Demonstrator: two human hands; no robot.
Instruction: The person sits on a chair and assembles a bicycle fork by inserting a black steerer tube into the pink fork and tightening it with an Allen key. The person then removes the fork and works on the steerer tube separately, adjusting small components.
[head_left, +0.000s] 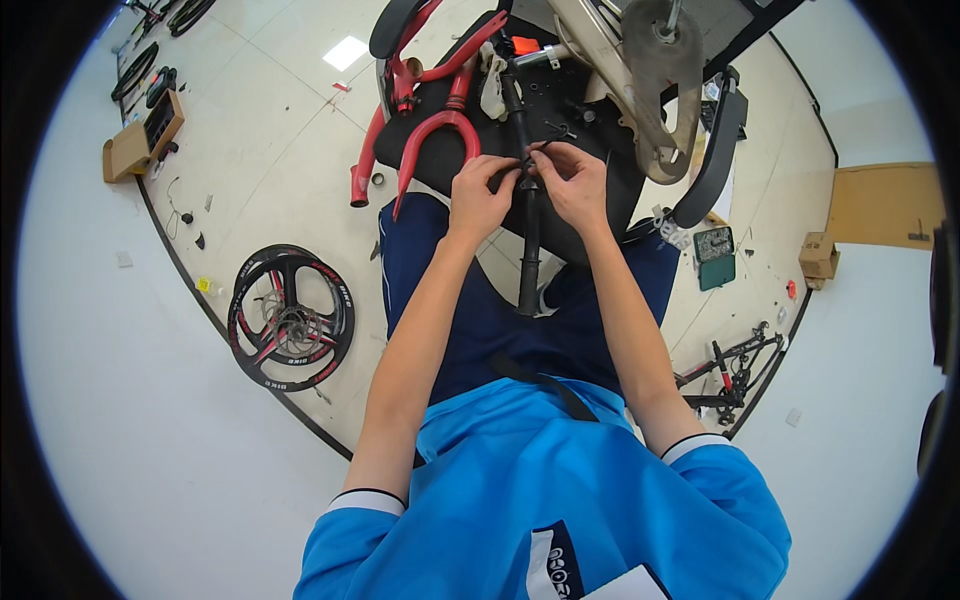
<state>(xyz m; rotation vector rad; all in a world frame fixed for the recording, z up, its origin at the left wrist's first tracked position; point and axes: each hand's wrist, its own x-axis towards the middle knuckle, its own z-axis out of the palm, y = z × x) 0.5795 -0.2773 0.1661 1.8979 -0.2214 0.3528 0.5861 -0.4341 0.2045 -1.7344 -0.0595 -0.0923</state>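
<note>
A long black tube, like a bicycle handlebar (530, 235), lies across a black chair seat (615, 200) and runs toward my lap. My left hand (482, 198) is at its left side, thumb and fingers pinched together close to the tube. From the right, my right hand (572, 185) pinches at the same spot, its fingertips nearly meeting the left ones. Whatever is between the fingers is small and dark; I cannot make it out. A thin black cord-like piece (560, 131) shows just above my right fingertips. Left of the tube rests a red bicycle fork (440, 122).
A grey-beige metal frame part (640, 90) stands at the far right beside a black armrest (715, 150). Two spoked bicycle wheels (290, 320) lie on the left floor. A green case (716, 272) and a small bike frame (735, 375) are to the right; an open cardboard box (130, 150) sits far left.
</note>
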